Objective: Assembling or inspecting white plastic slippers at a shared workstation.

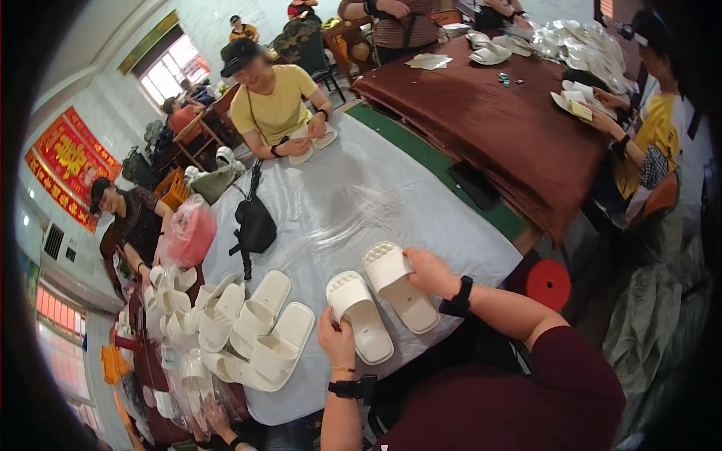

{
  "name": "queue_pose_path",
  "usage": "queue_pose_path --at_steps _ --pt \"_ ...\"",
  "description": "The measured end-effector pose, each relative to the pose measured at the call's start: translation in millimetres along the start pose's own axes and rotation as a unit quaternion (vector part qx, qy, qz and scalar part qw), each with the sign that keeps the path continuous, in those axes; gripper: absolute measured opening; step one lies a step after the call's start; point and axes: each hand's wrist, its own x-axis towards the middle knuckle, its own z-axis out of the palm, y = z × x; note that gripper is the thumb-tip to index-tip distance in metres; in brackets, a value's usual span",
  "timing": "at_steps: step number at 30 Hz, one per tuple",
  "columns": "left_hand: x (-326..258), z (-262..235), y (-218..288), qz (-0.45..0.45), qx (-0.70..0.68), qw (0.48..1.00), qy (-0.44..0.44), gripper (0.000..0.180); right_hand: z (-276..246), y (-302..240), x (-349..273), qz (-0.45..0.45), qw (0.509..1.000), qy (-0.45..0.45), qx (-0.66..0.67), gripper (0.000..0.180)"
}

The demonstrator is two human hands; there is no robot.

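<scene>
Two white slippers lie soles-up side by side on the grey plastic-covered table (353,195). My left hand (336,340) grips the near edge of the left slipper (359,316). My right hand (430,272) holds the right slipper (400,287) at its far edge. Both wrists wear black bands. The two slippers almost touch each other.
A pile of several white slippers (252,331) lies to my left, with a black bag (254,225) and a pink plastic bag (189,233) beyond. A person in yellow (274,101) across the table handles slippers. A brown-clothed table (489,113) stands to the right, a red stool (548,283) beside me.
</scene>
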Motion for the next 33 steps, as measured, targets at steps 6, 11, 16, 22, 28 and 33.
queue_pose_path --at_steps 6,11,16,22,28,33 --pt "-5 12 -20 0.01 0.034 0.999 -0.027 0.043 14 0 -2 0.018 0.985 -0.163 -0.053 0.048" --pt "-5 -6 -20 -0.042 -0.006 0.997 -0.066 0.046 -14 34 52 0.059 0.941 -0.328 0.056 0.058" --pt "-16 -22 -17 -0.063 -0.026 0.997 -0.045 0.048 -14 38 107 0.054 0.997 -0.049 0.023 0.031" --pt "-29 -32 -2 -0.027 -0.011 0.998 -0.056 0.043 23 19 136 0.029 0.991 0.074 -0.109 0.016" --pt "-36 -41 0 -0.038 -0.002 0.996 -0.079 0.034 35 25 152 0.012 0.968 -0.004 -0.251 0.014" --pt "-36 -39 1 0.005 0.002 0.998 -0.06 0.029 33 25 151 0.014 0.974 -0.008 -0.224 0.014"
